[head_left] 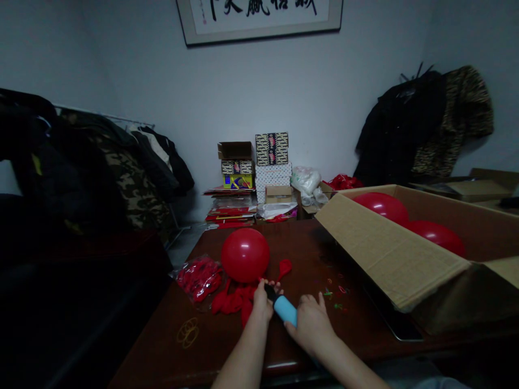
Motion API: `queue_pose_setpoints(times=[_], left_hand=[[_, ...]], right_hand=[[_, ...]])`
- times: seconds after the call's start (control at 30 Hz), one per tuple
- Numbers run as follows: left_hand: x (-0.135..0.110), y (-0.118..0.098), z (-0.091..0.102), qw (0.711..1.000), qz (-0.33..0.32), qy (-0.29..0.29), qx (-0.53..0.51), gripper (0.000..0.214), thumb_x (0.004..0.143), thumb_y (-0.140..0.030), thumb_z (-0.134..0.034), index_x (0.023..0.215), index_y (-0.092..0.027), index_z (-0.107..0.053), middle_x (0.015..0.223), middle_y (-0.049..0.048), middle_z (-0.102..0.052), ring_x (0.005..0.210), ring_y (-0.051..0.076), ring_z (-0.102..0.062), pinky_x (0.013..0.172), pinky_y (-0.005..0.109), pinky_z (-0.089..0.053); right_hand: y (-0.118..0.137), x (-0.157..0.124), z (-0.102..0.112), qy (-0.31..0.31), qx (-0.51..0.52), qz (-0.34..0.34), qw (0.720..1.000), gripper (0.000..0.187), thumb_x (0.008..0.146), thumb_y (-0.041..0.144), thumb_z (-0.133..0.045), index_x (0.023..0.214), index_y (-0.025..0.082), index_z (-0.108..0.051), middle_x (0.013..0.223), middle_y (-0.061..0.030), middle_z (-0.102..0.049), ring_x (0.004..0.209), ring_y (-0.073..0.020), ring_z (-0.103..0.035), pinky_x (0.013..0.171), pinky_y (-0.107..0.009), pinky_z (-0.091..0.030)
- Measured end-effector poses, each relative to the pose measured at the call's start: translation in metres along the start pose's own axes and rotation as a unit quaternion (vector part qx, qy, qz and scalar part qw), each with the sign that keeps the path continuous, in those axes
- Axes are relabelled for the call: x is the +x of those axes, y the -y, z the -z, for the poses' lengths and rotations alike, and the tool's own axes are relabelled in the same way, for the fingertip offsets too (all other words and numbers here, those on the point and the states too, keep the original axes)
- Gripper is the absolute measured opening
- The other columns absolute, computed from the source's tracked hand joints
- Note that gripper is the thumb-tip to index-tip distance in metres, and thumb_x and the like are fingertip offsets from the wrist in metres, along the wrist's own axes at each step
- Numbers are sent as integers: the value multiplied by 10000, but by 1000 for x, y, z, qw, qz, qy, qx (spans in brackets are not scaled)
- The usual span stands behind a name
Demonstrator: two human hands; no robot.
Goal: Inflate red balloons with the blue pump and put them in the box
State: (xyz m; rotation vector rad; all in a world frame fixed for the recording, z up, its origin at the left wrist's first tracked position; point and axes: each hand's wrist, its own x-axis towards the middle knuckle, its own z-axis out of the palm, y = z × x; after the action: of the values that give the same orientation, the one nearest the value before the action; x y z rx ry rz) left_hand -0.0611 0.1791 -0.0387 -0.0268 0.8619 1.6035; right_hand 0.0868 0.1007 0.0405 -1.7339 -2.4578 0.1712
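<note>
"So, where do we have the balloon (245, 255)?"

"On the worktop (158, 362), round and red. Our left hand (263, 302) is at its near side, pinching its neck at the black tip of the pump (286, 312)."

"And our right hand (314, 324)?"

"We have it wrapped about the pump's blue body, nearer to us than the balloon, with one finger sticking up."

"What do we see close around the balloon?"

"Limp balloons (232, 301) heaped just on our side of it, and a single limp balloon (285, 267) just to its right. Near its left side lies a clear bag (198, 277) of red things; nearer to us than the balloon, rubber bands (187, 332) form a loose bunch."

"Farther right of the balloon?"

"We find small coloured bits (338, 292), too tiny to make out, then an open cardboard box (389, 251) holding two more red balloons (381, 205)."

"Beyond the balloon?"

"Stacked boxes (271, 148), before the wall."
</note>
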Motion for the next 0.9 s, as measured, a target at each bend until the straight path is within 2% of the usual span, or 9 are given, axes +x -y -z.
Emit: queue_pose_setpoints(times=[0.1, 0.2, 0.33, 0.53, 0.63, 0.77, 0.9], left_hand=[[1, -2, 1, 1000, -8, 6, 3, 155, 838, -263, -476, 711, -186, -432, 579, -13, -509, 496, 138, -549, 523, 297, -469], [5, -3, 0, 998, -46, 8, 35, 184, 846, -261, -455, 685, -189, -402, 512, -44, -432, 364, 81, -406, 381, 200, -339], [15, -7, -1, 996, -70, -16, 61, 209, 854, -267, -428, 669, -195, -363, 498, -50, -404, 335, 66, -354, 330, 168, -230], [25, -25, -3, 993, -101, 1, 58, 216, 837, -273, -455, 663, -198, -351, 503, -53, -397, 337, 63, -354, 332, 163, -228], [24, -26, -7, 993, -98, 7, 63, 204, 835, -251, -449, 662, -199, -353, 499, -53, -393, 340, 66, -357, 332, 165, -232], [21, -20, -14, 995, -89, 18, 44, 227, 813, -281, -499, 659, -197, -355, 507, -55, -391, 351, 61, -364, 337, 160, -238], [18, -20, -17, 995, -90, 17, 40, 215, 825, -252, -472, 654, -194, -356, 504, -50, -394, 359, 61, -368, 339, 159, -234]], right_hand=[[4, 4, -10, -2, 10, -1, 1000, 508, 758, 487, -445, 1008, 91, -642, 1002, -147, -606, 1030, -296, -490, 1036, -467, -118], [6, 1, -16, -5, 21, 1, 1000, 511, 779, 483, -424, 1001, 78, -644, 996, -151, -609, 1029, -294, -495, 1032, -463, -142], [1, -14, -14, 0, 10, 6, 1000, 493, 778, 483, -440, 976, 88, -659, 1012, -155, -610, 1040, -301, -492, 1037, -476, -138], [-35, -58, -4, 35, 6, 35, 999, 466, 782, 477, -443, 956, 112, -672, 1087, -173, -597, 1083, -308, -477, 1056, -514, -81], [-50, -73, 1, 64, 23, 34, 997, 498, 754, 499, -478, 1008, 108, -654, 1145, -181, -571, 1127, -322, -449, 1059, -525, -76], [-56, -78, 12, 54, 25, 20, 998, 504, 758, 511, -474, 1012, 113, -649, 1175, -183, -553, 1154, -328, -427, 1063, -524, -64], [-52, -77, 20, 40, 40, 14, 998, 469, 761, 482, -477, 1010, 124, -649, 1160, -164, -561, 1163, -315, -420, 1071, -503, -58]])
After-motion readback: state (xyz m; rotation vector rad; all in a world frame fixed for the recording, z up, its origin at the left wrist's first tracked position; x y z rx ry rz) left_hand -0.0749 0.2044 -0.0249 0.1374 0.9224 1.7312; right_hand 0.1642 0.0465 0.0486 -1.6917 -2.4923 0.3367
